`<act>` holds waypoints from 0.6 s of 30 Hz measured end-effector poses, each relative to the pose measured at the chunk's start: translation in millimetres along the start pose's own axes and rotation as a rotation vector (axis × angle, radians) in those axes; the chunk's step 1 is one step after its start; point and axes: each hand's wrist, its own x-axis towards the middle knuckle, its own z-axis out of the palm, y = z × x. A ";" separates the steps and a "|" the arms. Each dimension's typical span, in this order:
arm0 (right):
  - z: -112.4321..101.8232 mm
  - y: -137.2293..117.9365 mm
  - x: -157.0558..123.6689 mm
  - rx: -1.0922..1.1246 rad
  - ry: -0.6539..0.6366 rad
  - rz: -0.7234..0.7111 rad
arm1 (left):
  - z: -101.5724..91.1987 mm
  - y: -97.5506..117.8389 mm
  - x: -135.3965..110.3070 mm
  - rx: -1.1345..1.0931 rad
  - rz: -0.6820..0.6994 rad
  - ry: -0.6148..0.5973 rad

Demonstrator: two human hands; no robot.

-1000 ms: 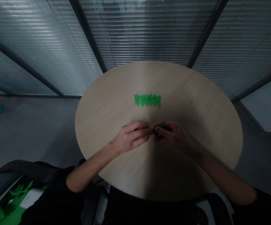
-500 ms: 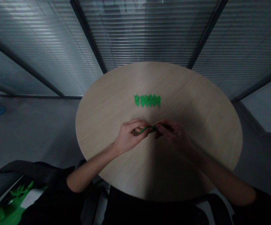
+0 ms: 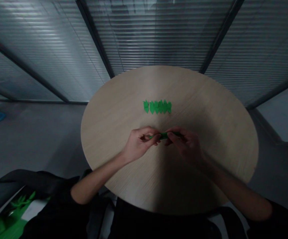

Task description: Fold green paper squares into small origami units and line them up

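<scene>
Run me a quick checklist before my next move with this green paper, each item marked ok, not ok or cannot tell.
1. Green folded paper held between both hands: ok.
2. Left hand and right hand pinching it with their fingers: ok.
3. Row of folded green paper pieces on the round wooden table, apart from the hands: ok.
4. Light on the right hand: not ok, it sits in shadow.
5. Creases in the held paper: cannot tell, too small and partly hidden.
</scene>
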 end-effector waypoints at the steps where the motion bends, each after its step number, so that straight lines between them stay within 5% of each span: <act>1: 0.0 0.0 -0.1 -0.004 0.000 -0.006 | 0.0 0.2 0.1 -0.006 -0.002 -0.001; 18: -8.2 9.4 8.1 -0.303 -0.139 -0.148 | -1.9 -12.5 1.5 0.129 0.015 -0.082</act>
